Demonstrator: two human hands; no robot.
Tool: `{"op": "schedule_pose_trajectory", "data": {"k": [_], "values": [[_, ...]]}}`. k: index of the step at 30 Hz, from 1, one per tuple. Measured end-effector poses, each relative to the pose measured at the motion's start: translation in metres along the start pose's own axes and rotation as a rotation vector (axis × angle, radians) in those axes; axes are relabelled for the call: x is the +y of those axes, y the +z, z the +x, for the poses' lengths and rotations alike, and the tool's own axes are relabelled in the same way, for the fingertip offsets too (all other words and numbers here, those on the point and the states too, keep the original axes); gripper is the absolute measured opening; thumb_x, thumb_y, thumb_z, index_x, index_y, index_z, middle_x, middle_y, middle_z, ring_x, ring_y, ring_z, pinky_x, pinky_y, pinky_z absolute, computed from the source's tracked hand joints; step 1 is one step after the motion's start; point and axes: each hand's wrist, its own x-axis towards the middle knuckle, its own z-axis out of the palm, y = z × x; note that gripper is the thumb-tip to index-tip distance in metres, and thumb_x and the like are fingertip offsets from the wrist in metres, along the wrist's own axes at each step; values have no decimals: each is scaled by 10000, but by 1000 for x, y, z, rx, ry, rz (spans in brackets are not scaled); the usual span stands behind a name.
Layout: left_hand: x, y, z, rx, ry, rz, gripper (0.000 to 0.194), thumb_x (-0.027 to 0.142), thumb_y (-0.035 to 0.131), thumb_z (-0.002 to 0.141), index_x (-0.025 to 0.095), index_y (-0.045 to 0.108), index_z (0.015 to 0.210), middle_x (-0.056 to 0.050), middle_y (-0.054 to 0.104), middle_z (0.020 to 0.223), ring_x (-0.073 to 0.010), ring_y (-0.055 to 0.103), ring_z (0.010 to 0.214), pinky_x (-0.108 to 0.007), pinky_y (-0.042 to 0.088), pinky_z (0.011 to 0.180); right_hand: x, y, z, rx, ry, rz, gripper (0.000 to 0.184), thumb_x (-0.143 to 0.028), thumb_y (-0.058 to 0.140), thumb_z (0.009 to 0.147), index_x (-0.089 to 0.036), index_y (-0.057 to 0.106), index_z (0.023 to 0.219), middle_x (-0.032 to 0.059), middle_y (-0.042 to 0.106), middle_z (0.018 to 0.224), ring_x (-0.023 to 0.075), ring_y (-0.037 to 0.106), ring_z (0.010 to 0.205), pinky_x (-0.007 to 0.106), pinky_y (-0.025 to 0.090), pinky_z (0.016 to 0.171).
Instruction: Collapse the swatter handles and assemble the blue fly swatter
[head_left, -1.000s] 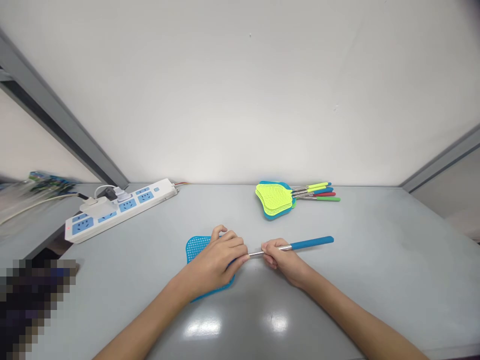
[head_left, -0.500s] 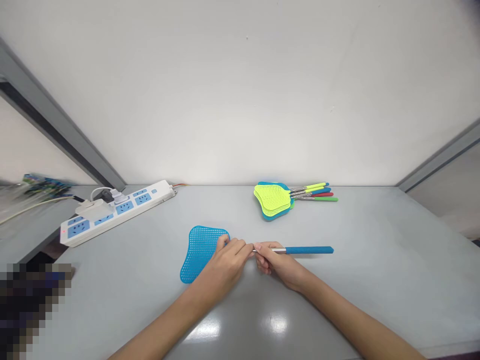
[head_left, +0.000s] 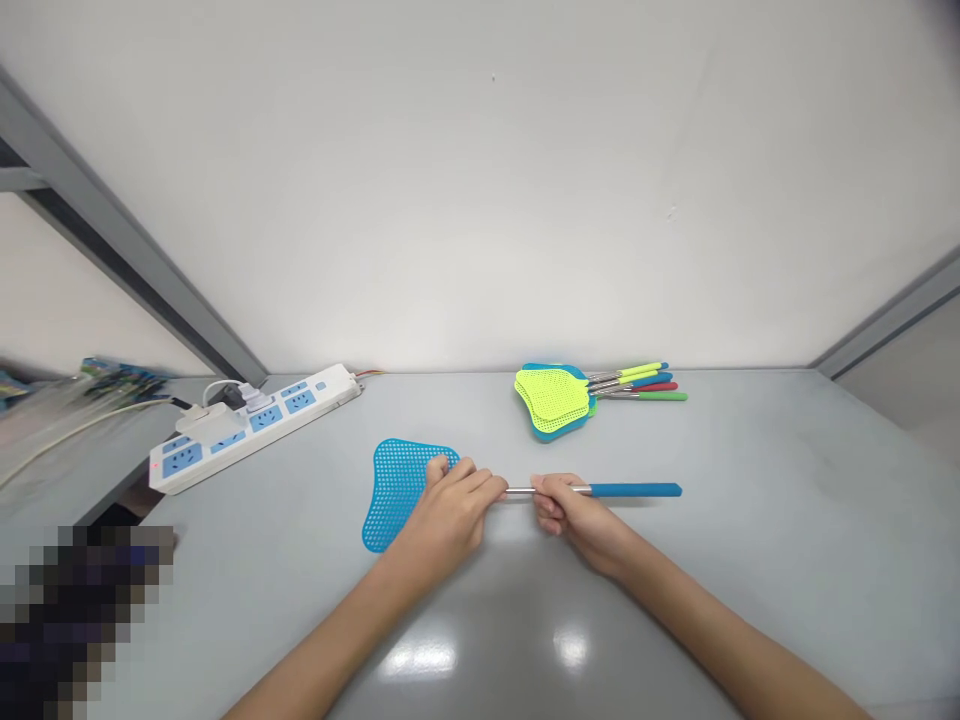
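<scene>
A blue plastic fly swatter lies flat on the grey table, its mesh head (head_left: 397,495) to the left. My left hand (head_left: 450,515) closes over the neck where the head meets the shaft, hiding that joint. A thin steel shaft (head_left: 519,491) shows in the gap between my hands. My right hand (head_left: 574,515) grips this shaft, and beyond it runs a blue handle (head_left: 637,490), pointing right.
Behind my hands, a stack of several fly swatters (head_left: 551,402) with yellow-green and blue heads lies at the table's back edge. A white power strip (head_left: 255,428) with plugs and cables sits at the back left. A white wall (head_left: 480,180) rises behind the grey table (head_left: 750,560).
My right hand has slid right along the steel shaft, widening the gap between my hands. The swatter's shaft now lies nearly level, and the view has shifted slightly.
</scene>
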Motion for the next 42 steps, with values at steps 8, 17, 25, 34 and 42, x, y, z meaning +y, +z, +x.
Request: {"op": "schedule_pose_trajectory", "data": {"k": [8, 17, 25, 34, 42], "values": [[-13, -5, 1, 17, -44, 20, 212, 34, 345, 757, 191, 485, 781, 28, 575, 727, -147, 421, 765, -334, 186, 702, -6, -13, -1, 51, 14, 12, 334, -318, 444, 740, -169, 292, 482, -57, 238, 480, 59, 249, 420, 241, 173, 453], [-18, -7, 1, 46, -55, -4, 227, 22, 348, 748, 198, 491, 764, 38, 596, 733, -145, 425, 778, -330, 185, 696, -9, -15, -2, 72, -16, -16, 337, -312, 449, 739, -169, 293, 476, -54, 263, 482, 58, 259, 417, 249, 185, 468], [-23, -7, 0, 51, -81, -13, 224, 37, 346, 756, 202, 496, 761, 39, 605, 744, -145, 433, 771, -328, 191, 695, -10, -24, -1, 100, -36, -4, 328, -305, 451, 737, -170, 298, 480, -57, 258, 479, 60, 263, 422, 249, 197, 473], [-28, -9, -1, 48, -82, -42, 224, 53, 333, 771, 203, 500, 767, 32, 602, 748, -142, 446, 766, -339, 198, 741, -15, -29, -1, 136, -22, -29, 342, -313, 467, 722, -174, 296, 461, -57, 270, 454, 65, 266, 419, 252, 200, 471], [-29, -5, -3, 45, -90, -66, 257, 43, 298, 771, 202, 500, 776, 24, 579, 733, -129, 459, 732, -326, 216, 742, -15, -31, -3, 123, -12, -110, 361, -384, 474, 725, -167, 352, 462, -51, 282, 463, 70, 282, 430, 252, 210, 480]]}}
